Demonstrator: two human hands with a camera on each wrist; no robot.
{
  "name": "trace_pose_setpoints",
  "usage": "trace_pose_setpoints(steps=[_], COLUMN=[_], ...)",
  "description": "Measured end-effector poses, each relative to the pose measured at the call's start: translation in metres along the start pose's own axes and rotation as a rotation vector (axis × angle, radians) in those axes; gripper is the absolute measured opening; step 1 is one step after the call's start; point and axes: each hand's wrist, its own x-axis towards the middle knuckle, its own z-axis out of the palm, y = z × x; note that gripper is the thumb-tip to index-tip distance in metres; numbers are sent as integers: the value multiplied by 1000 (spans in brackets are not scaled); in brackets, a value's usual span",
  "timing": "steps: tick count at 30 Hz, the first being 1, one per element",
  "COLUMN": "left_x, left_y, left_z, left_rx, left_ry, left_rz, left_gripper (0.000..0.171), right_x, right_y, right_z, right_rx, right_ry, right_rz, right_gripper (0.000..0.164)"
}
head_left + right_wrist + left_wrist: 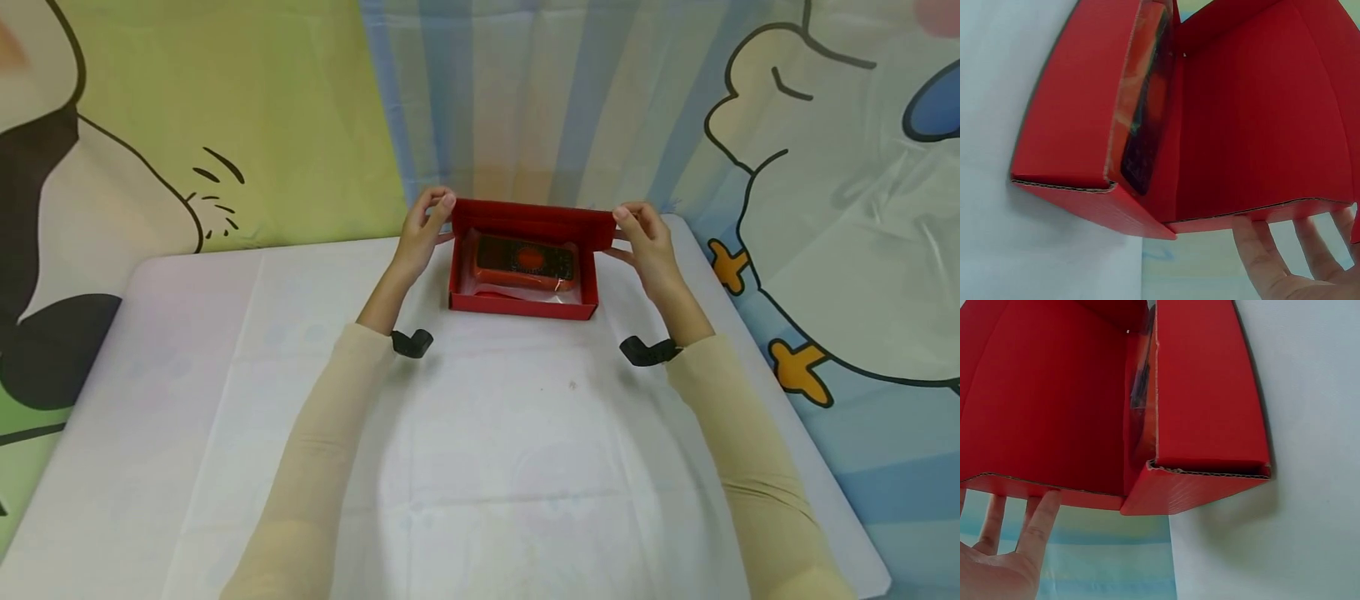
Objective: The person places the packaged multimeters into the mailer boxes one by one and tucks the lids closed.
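Observation:
A red cardboard box (520,307) stands on the table with its lid (532,215) raised at the back. Inside lies an orange-red item with a dark patterned top (517,258), wrapped in clear plastic. My left hand (423,227) holds the lid at its left end, thumb at the top corner. At the other end my right hand (648,242) holds the lid, thumb at the upper right corner. In the left wrist view, fingers (1040,528) meet the lid's side flap from below. Fingers (1257,250) meet the opposite flap in the right wrist view.
A white cloth covers the table (510,450). Behind it hangs a curtain (262,125) with cartoon figures and stripes, close to the back edge. Black wrist mounts (412,343) stick out inward from the cream sleeves (322,450).

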Motion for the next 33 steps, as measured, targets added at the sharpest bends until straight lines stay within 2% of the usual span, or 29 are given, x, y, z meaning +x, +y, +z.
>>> trace_pose_setpoints(steps=[7,13,21,24,28,33], left_x=[-8,-15,-25,-30,-41,-47], left_y=[-5,-7,-11,-8,5,10], left_z=[-3,-6,-13,-14,-12,-12], left_rx=[1,8,68,82,92,66], left_ry=[-25,-37,-81,-96,-103,-111], left_rz=[35,28,9,3,12,25], left_gripper=[36,31,34,35,35,39], right_x=[-6,-9,-15,-23,-33,-35], right_y=[10,21,24,16,4,3], right_z=[-6,-10,-12,-8,-2,-1], right_rx=[-24,-15,-145,-213,-296,-312], right_ry=[-52,-84,-109,-118,-124,-125], right_rz=[-79,-166,-189,-208,-234,-230], right_gripper=[21,31,39,41,42,40])
